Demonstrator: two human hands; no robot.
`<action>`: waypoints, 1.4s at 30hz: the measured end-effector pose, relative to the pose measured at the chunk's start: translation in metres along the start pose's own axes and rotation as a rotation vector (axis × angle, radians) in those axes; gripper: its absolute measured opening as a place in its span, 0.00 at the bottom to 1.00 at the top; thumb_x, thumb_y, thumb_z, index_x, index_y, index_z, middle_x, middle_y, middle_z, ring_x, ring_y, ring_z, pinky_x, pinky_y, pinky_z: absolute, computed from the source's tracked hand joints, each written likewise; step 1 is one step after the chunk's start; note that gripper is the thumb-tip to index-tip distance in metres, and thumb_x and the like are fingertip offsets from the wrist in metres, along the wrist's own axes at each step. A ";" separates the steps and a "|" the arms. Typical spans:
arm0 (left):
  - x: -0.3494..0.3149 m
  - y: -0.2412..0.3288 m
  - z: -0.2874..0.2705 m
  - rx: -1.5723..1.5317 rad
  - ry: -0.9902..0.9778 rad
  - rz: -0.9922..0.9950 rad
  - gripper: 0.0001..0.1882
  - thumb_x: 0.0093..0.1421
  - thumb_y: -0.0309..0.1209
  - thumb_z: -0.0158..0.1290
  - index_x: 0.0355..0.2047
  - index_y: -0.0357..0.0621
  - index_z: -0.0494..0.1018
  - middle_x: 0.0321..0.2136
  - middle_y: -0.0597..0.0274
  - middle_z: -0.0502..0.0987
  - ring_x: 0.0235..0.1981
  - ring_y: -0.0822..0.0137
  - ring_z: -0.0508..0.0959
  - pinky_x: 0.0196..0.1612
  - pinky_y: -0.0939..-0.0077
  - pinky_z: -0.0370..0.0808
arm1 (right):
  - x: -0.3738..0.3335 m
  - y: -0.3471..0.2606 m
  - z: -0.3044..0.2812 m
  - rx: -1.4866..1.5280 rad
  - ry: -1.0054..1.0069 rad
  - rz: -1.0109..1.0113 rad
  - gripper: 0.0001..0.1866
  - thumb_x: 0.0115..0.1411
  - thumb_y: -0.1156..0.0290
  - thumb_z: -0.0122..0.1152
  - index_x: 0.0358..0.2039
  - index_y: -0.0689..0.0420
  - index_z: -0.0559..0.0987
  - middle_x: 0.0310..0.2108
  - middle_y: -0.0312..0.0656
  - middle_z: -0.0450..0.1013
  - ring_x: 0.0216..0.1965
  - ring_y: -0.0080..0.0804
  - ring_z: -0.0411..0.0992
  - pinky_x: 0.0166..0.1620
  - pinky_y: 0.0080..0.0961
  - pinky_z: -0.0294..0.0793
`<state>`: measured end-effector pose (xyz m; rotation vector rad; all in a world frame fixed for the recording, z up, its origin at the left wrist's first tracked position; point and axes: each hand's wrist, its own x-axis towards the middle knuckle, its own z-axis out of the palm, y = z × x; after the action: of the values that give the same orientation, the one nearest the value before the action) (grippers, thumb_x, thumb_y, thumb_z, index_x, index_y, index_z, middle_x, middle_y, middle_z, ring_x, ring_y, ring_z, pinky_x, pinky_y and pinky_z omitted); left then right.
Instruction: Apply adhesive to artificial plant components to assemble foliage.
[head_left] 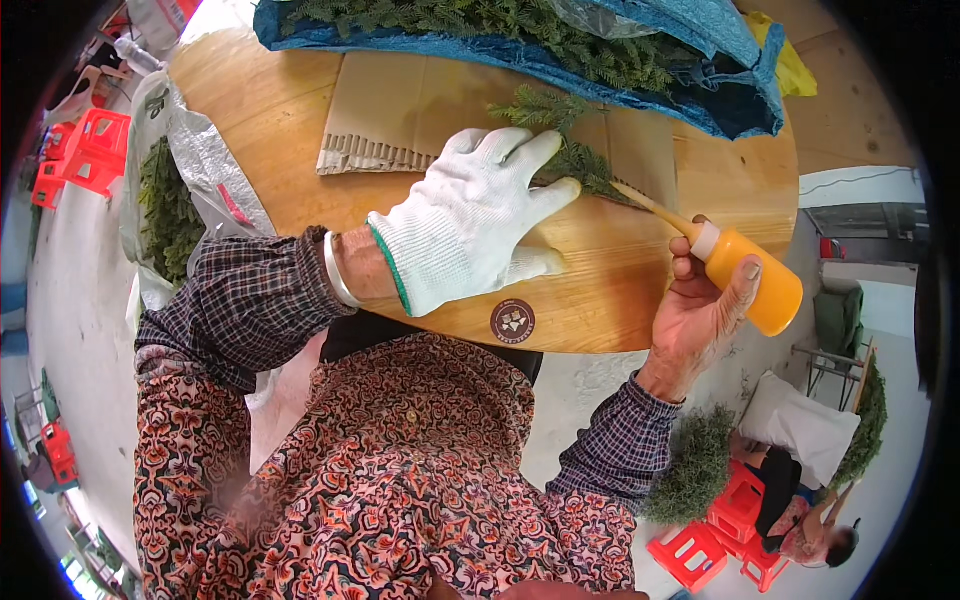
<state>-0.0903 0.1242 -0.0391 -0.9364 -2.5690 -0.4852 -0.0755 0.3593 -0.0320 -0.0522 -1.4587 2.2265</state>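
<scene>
My left hand (478,205), in a white knit glove with a green cuff edge, lies over a green conifer sprig (583,165). Its fingers are bent and partly spread, with the index finger and thumb side at the sprig; whether they pinch it is hard to see. My bare right hand (700,305) grips an orange squeeze bottle (755,280) tilted on its side. The long pale nozzle (652,208) of the bottle points left and meets the cut end of the sprig. Beneath the sprig is a flat piece of brown cardboard (390,105) with a ragged front edge.
A blue woven bag (700,45) full of conifer branches spans the far side of the round wooden table (600,315). Another bag (215,150) with greenery stands at the left edge. Red stools (98,150) are on both sides. At lower right, a person (800,530) sits near greenery.
</scene>
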 end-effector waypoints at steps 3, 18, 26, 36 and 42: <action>0.001 0.000 -0.001 -0.004 0.010 0.009 0.30 0.49 0.45 0.58 0.52 0.49 0.69 0.59 0.49 0.61 0.55 0.49 0.65 0.56 0.57 0.63 | -0.006 0.002 0.000 0.020 0.025 -0.006 0.24 0.61 0.58 0.60 0.46 0.65 0.69 0.37 0.55 0.75 0.27 0.34 0.76 0.27 0.12 0.74; 0.008 0.010 0.006 0.013 -0.006 0.004 0.29 0.49 0.46 0.58 0.50 0.48 0.70 0.58 0.50 0.62 0.51 0.50 0.68 0.53 0.59 0.66 | -0.020 0.006 0.000 0.089 0.068 0.003 0.24 0.60 0.58 0.61 0.46 0.64 0.70 0.36 0.53 0.76 0.25 0.35 0.77 0.26 0.14 0.75; 0.007 0.007 0.008 0.000 0.008 0.039 0.29 0.50 0.46 0.58 0.50 0.47 0.70 0.57 0.49 0.63 0.51 0.49 0.68 0.53 0.59 0.66 | -0.016 -0.002 -0.003 0.143 0.049 -0.009 0.25 0.59 0.56 0.61 0.46 0.64 0.69 0.38 0.55 0.75 0.27 0.35 0.76 0.27 0.13 0.75; 0.008 0.008 0.010 0.003 0.025 0.041 0.29 0.50 0.46 0.58 0.50 0.46 0.70 0.57 0.49 0.63 0.51 0.48 0.68 0.54 0.58 0.66 | -0.011 0.008 0.005 0.064 0.055 -0.034 0.24 0.59 0.57 0.62 0.45 0.64 0.69 0.36 0.55 0.76 0.24 0.34 0.77 0.25 0.14 0.75; 0.008 0.006 0.012 -0.016 0.038 0.049 0.29 0.49 0.45 0.58 0.50 0.47 0.70 0.57 0.49 0.63 0.51 0.48 0.67 0.55 0.58 0.65 | -0.011 0.004 0.000 0.013 0.033 -0.028 0.26 0.59 0.56 0.61 0.46 0.66 0.68 0.37 0.57 0.75 0.27 0.35 0.76 0.27 0.13 0.75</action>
<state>-0.0947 0.1379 -0.0446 -0.9843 -2.5054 -0.5055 -0.0671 0.3535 -0.0379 -0.0638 -1.4186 2.2023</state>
